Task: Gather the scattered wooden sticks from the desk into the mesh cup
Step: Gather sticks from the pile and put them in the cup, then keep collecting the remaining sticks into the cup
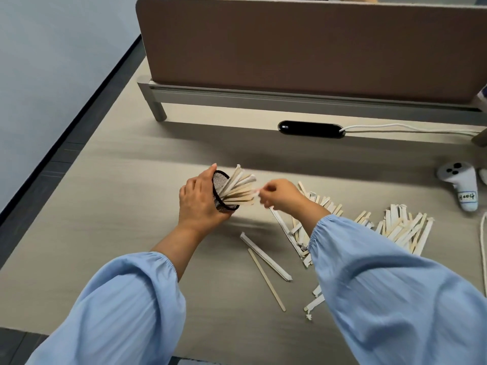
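At the far edge of the pale grey wood-grain desk (131, 180) I log a tall brown fabric divider panel (303, 48) standing on a grey metal rail with a short leg (158, 109). Just in front of it I list a black oval cable port (311, 129) set in the surface, with a white cable (408, 126) running from its right end. At the right I note a white handheld controller with dark buttons and a handwritten label (461, 185), and beyond the desk's left side a dark floor (31, 196) and pale wall (52, 61).
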{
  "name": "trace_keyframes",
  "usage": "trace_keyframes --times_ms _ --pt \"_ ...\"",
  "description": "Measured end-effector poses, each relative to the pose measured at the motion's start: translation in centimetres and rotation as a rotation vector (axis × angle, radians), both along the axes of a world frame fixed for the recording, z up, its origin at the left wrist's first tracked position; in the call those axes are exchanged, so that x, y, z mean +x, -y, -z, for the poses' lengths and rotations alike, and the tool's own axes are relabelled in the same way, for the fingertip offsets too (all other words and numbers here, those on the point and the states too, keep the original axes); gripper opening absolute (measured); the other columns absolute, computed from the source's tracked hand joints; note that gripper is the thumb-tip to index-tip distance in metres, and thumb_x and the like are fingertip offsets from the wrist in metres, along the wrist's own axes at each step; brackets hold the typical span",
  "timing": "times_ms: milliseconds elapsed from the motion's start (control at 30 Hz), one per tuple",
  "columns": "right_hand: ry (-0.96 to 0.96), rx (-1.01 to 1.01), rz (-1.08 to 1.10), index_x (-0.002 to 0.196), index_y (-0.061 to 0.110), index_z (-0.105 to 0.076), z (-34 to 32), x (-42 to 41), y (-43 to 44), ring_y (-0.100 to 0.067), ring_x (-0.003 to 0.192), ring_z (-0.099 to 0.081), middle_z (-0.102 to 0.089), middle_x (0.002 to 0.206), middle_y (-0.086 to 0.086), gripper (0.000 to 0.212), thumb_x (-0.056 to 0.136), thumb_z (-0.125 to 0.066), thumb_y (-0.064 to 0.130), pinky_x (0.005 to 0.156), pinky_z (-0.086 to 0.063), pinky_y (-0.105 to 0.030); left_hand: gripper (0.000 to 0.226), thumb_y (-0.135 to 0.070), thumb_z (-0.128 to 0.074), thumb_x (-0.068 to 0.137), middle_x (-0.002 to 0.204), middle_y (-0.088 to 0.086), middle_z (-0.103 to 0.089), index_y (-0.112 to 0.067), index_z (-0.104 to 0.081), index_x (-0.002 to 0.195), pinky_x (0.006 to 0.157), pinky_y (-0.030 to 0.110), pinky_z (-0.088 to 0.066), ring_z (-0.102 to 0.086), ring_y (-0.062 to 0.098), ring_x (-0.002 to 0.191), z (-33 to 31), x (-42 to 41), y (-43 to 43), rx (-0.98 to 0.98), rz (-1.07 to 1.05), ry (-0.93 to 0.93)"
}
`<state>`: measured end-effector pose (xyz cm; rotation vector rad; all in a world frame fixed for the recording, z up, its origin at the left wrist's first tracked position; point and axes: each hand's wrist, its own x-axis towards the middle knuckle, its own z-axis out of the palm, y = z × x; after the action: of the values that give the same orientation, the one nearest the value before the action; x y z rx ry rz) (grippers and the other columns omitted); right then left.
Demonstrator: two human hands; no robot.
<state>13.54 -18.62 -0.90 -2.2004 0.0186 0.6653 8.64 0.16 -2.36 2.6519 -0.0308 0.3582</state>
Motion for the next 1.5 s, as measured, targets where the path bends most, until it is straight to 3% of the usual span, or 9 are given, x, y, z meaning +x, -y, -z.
trace_keyframes --times_ms 133,333,500,600,700,933,1067,1333,1500 --pt "-0.162 -0.062 -0.121 0.097 -0.001 -0.067 1.3 -2.0 0.0 -0.012 0.059 -0.06 -0.063 0.068 -0.002 0.027 0.085 -0.068 0.024 0.056 -0.049 -0.02 0.092 -0.048 -0.068 0.052 0.123 0.011 -0.054 -0.012 -0.038 0.131 0.089 0.042 -0.033 -0.049 0.036 0.106 0.5 -0.9 -0.3 -0.003 -0.037 -0.03" --pt "-0.141 -0.345 -0.341 0.095 0.003 -0.072 1.9 -4.3 0.0 -0.021 0.071 -0.058 -0.063 0.076 -0.005 0.03 0.075 -0.077 0.024 0.073 -0.05 -0.029 0.094 -0.059 -0.053 0.052 0.127 0.012 -0.052 -0.012 -0.037 0.132 0.089 0.043 -0.034 -0.048 0.035 0.108 1.2 -2.7 -0.4 -0.024 -0.053 -0.041" --pt "-0.021 -0.542 -0.421 0.099 0.004 -0.069 3.2 -6.0 -0.9 -0.027 0.085 -0.063 -0.069 0.094 -0.012 0.038 0.069 -0.081 0.026 0.076 -0.051 -0.031 0.096 -0.041 -0.079 0.055 0.126 0.016 -0.052 -0.009 -0.036 0.134 0.091 0.046 -0.034 -0.045 0.039 0.11 1.5 -4.4 -0.1 -0.041 -0.082 -0.038" --pt "0.04 -0.595 -0.391 0.103 0.005 -0.065 3.6 -6.6 -1.1 -0.031 0.092 -0.063 -0.065 0.1 -0.012 0.032 0.074 -0.074 0.013 0.074 -0.047 -0.03 0.095 -0.045 -0.073 0.055 0.122 0.015 -0.055 -0.009 -0.036 0.134 0.09 0.046 -0.035 -0.045 0.038 0.107 1.7 -5.4 -0.4 -0.032 -0.077 -0.024" --pt "0.067 -0.606 -0.341 0.105 0.005 -0.064 4.0 -7.3 -1.1 -0.033 0.101 -0.063 -0.066 0.108 -0.014 0.027 0.078 -0.066 0.008 0.074 -0.046 -0.03 0.094 -0.057 -0.056 0.053 0.119 0.014 -0.056 -0.012 -0.035 0.133 0.088 0.046 -0.037 -0.046 0.036 0.105 1.9 -6.1 -0.8 -0.017 -0.052 -0.02" --pt "0.115 -0.596 -0.229 0.099 0.004 -0.064 4.4 -8.8 -1.3 -0.037 0.098 -0.063 -0.065 0.104 -0.018 0.019 0.081 -0.058 0.01 0.078 -0.047 -0.034 0.094 -0.058 -0.051 0.053 0.121 0.013 -0.055 -0.015 -0.033 0.134 0.089 0.045 -0.035 -0.044 0.034 0.106 2.1 -6.4 -1.6 -0.01 0.029 -0.026" --pt "0.131 -0.637 -0.207 0.102 0.002 -0.064 4.5 -9.8 -1.8 -0.036 0.1 -0.063 -0.066 0.107 -0.019 0.02 0.084 -0.055 0.003 0.082 -0.049 -0.033 0.094 -0.048 -0.067 0.054 0.125 0.01 -0.053 -0.015 -0.033 0.136 0.091 0.043 -0.032 -0.042 0.033 0.109 2.3 -6.9 -2.1 0.003 0.071 -0.051" --pt "0.07 -0.6 -0.09 0.116 0.005 -0.053 4.1 -11.6 -0.5 -0.037 0.112 -0.056 -0.058 0.122 -0.018 0.028 0.09 -0.051 0.014 0.089 -0.045 -0.036 0.094 -0.037 -0.075 0.055 0.126 0.012 -0.052 -0.016 -0.033 0.136 0.094 0.043 -0.029 -0.041 0.034 0.112 2.6 -7.1 -1.7 0.005 0.146 -0.042" --pt "0.071 -0.425 -0.046 0.112 0.008 -0.043 4.5 -12.8 -0.8 -0.033 0.098 -0.058 -0.058 0.112 -0.017 0.035 0.093 -0.047 0.038 0.074 -0.042 -0.035 0.086 -0.049 -0.058 0.055 0.122 0.011 -0.054 -0.022 -0.029 0.132 0.091 0.041 -0.029 -0.043 0.031 0.109 2.8 -7.2 -1.3 -0.007 0.13 -0.004"
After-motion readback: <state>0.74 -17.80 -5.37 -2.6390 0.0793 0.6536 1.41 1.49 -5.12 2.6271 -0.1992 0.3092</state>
